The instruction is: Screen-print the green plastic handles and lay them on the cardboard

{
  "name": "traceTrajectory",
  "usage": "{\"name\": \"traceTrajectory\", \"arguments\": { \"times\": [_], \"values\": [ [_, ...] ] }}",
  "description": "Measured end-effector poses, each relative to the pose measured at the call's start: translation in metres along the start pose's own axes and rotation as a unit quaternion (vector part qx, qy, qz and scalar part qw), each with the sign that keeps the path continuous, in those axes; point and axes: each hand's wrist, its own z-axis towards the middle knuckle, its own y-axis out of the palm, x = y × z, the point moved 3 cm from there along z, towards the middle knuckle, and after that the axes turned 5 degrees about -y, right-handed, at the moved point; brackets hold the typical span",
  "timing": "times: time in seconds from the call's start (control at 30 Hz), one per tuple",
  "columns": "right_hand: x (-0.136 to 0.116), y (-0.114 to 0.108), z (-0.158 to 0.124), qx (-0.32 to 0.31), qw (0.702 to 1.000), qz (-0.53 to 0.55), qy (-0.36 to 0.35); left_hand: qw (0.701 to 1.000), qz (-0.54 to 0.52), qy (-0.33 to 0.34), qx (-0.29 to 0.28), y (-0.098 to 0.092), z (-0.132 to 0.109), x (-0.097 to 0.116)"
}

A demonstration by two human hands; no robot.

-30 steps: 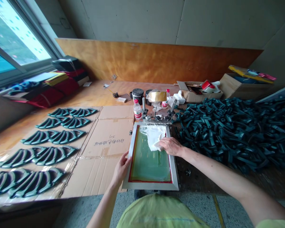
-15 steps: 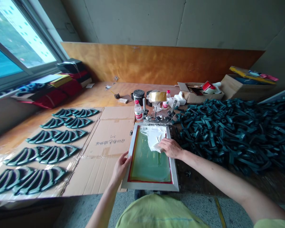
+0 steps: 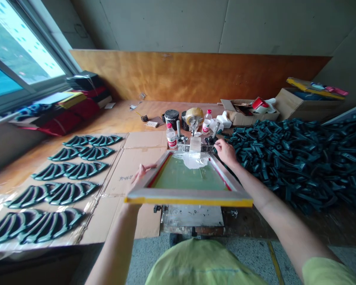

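Observation:
A silver-framed printing screen (image 3: 188,196) with green mesh and a yellow front edge is tilted up at its near side, hinged on clamps at the far end. My left hand (image 3: 141,172) grips its left rail and holds it up. A smear of white ink and a squeegee (image 3: 195,152) sit at the far end of the mesh. My right hand (image 3: 226,152) is past the screen's far right corner, fingers curled at the edge of a big pile of dark green plastic parts (image 3: 296,158). What the fingers hold is hidden. Under the screen lies a bare metal plate (image 3: 192,215).
Rows of dark green curved parts (image 3: 65,170) lie on flattened cardboard (image 3: 139,166) at the left. Bottles (image 3: 171,138), ink tins (image 3: 172,117) and a tape roll (image 3: 194,114) stand behind the screen. Open cartons (image 3: 246,114) sit at the back right, stacked sheets (image 3: 68,107) under the window.
The screen was lying flat; now its near side is lifted by my left hand. My right hand left the white cloth on the mesh and moved to the far right corner.

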Motion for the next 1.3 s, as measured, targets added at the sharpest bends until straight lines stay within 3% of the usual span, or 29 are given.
{"name": "traceTrajectory", "arguments": {
  "times": [0.07, 0.17, 0.27, 0.33, 0.37, 0.43, 0.47, 0.53, 0.6, 0.63, 0.7, 0.83, 0.93, 1.03, 1.1, 1.2, 1.3],
  "values": [
    [0.014, 0.016, -0.028, -0.046, 0.999, 0.010, 0.007, 0.997, -0.038, 0.059, -0.009, 0.015, 0.017, 0.025],
    [0.009, 0.050, -0.069, -0.102, 0.991, 0.030, -0.078, 0.994, -0.047, 0.089, -0.032, 0.034, 0.040, 0.052],
    [-0.007, 0.075, -0.091, -0.126, 0.979, 0.015, -0.160, 0.992, -0.068, 0.108, -0.004, 0.041, 0.045, 0.056],
    [-0.017, 0.079, -0.096, -0.121, 0.979, 0.001, -0.162, 0.992, -0.080, 0.096, 0.033, 0.042, 0.034, 0.036],
    [-0.023, 0.077, -0.098, -0.106, 0.982, 0.001, -0.155, 0.995, -0.070, 0.059, 0.028, 0.045, 0.025, 0.018],
    [-0.041, 0.070, -0.109, -0.060, 0.986, 0.012, -0.153, 0.996, -0.018, -0.081, -0.042, 0.056, 0.000, -0.030],
    [-0.054, 0.067, -0.118, -0.037, 0.985, 0.018, -0.168, 0.981, 0.016, -0.168, -0.100, 0.063, -0.016, -0.057],
    [-0.083, 0.067, -0.140, -0.021, 0.971, 0.030, -0.236, 0.956, 0.014, -0.262, -0.134, 0.071, -0.042, -0.102],
    [-0.102, 0.071, -0.160, -0.043, 0.945, 0.049, -0.319, 0.954, 0.000, -0.282, -0.097, 0.069, -0.056, -0.129],
    [-0.103, 0.074, -0.167, -0.054, 0.936, 0.063, -0.342, 0.959, 0.008, -0.273, -0.072, 0.065, -0.058, -0.135],
    [-0.082, 0.075, -0.169, -0.057, 0.944, 0.086, -0.313, 0.967, 0.065, -0.243, -0.043, 0.052, -0.055, -0.138],
    [0.014, 0.076, -0.141, -0.041, 0.991, 0.007, -0.128, 0.966, 0.177, -0.183, -0.040, 0.024, -0.044, -0.127],
    [0.066, 0.081, -0.124, -0.070, 0.990, -0.082, -0.090, 0.966, 0.202, -0.162, -0.026, 0.015, -0.042, -0.122],
    [0.081, 0.087, -0.123, -0.100, 0.982, -0.122, -0.099, 0.966, 0.202, -0.159, -0.022, 0.008, -0.040, -0.122],
    [0.080, 0.090, -0.127, -0.137, 0.973, -0.144, -0.114, 0.965, 0.200, -0.169, -0.013, -0.006, -0.033, -0.125],
    [0.080, 0.090, -0.132, -0.188, 0.958, -0.173, -0.133, 0.945, 0.254, -0.200, 0.053, -0.049, -0.015, -0.133],
    [0.087, 0.079, -0.132, -0.187, 0.957, -0.185, -0.125, 0.902, 0.339, -0.242, 0.110, -0.098, 0.002, -0.146]
  ]
}}
